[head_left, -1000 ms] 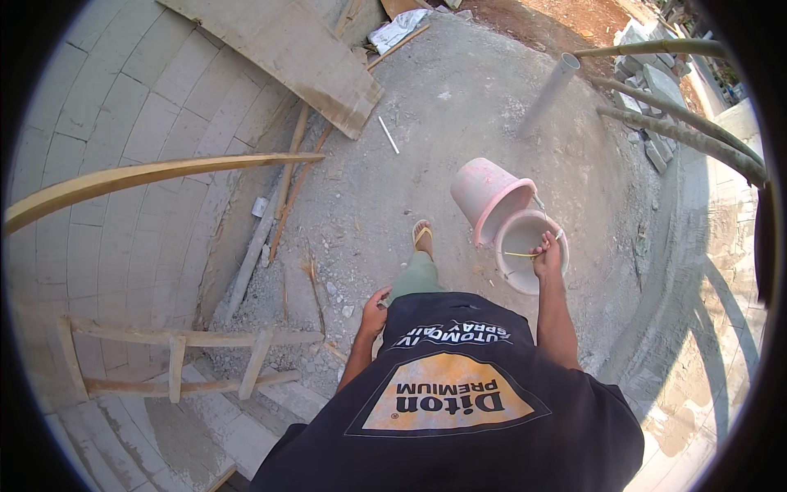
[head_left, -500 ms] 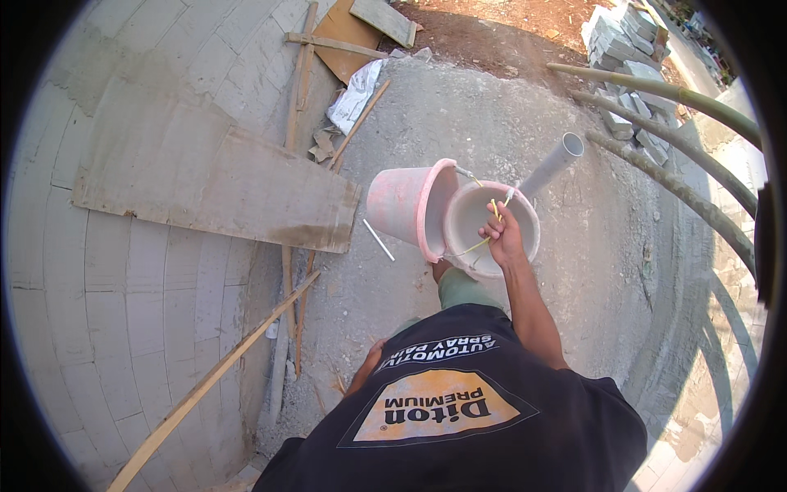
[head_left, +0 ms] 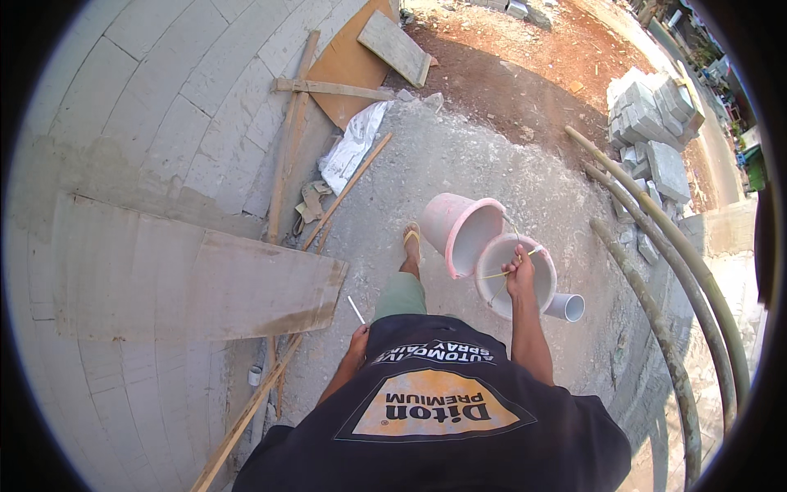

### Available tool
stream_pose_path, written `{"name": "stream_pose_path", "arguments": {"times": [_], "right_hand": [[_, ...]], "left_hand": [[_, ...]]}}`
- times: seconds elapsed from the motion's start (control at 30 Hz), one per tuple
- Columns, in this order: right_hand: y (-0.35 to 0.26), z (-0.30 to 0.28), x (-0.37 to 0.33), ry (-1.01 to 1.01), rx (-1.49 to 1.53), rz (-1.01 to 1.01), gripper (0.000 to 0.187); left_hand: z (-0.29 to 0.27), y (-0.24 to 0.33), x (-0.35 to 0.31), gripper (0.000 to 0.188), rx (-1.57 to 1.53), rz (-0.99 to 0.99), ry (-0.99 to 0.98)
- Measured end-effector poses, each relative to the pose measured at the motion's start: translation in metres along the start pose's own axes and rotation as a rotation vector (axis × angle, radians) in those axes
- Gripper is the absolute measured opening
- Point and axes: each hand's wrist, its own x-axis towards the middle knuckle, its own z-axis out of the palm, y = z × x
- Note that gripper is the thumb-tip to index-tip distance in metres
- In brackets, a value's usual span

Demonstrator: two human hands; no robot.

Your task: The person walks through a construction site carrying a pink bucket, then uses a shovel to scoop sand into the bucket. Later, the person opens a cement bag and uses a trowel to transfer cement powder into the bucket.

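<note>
My right hand [head_left: 520,269] is closed around thin bucket handles, partly yellow, in front of my body. From it hang two dusty pink buckets side by side. The left bucket [head_left: 449,223] is tilted, its mouth facing right; the right bucket [head_left: 548,283] shows its pale grey inside, and nothing can be made out in it. Their rims touch or overlap. My left hand [head_left: 359,338] hangs low beside my left hip, nearest to a thin white stick [head_left: 356,310] on the ground; its fingers are mostly hidden.
A grey pipe [head_left: 566,307] stands just right of the buckets. On the left, a wide board [head_left: 205,279] leans out from the block wall [head_left: 115,107]. Wooden poles [head_left: 348,193] and a white sack [head_left: 357,143] lie ahead. Curved poles [head_left: 656,328] and stacked blocks [head_left: 668,172] are at right.
I have stepped forward over the gravelly ground, one sandalled foot now showing ahead. The buckets have come along in my right hand. The pipe, board and sack have slid nearer in view.
</note>
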Motion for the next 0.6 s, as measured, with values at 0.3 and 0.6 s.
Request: {"name": "stream_pose_path", "arguments": {"times": [0.3,0.6], "right_hand": [[-0.116,0.035,0.155,0.49,0.147,-0.106,0.021],[-0.193,0.092,0.357,0.805,0.447,-0.174,0.013]], "left_hand": [[0.104,0.292,0.281,0.073,0.756,-0.348,-0.253],[0.323,0.522,0.48,0.073,1.22,-0.397,-0.353]]}}
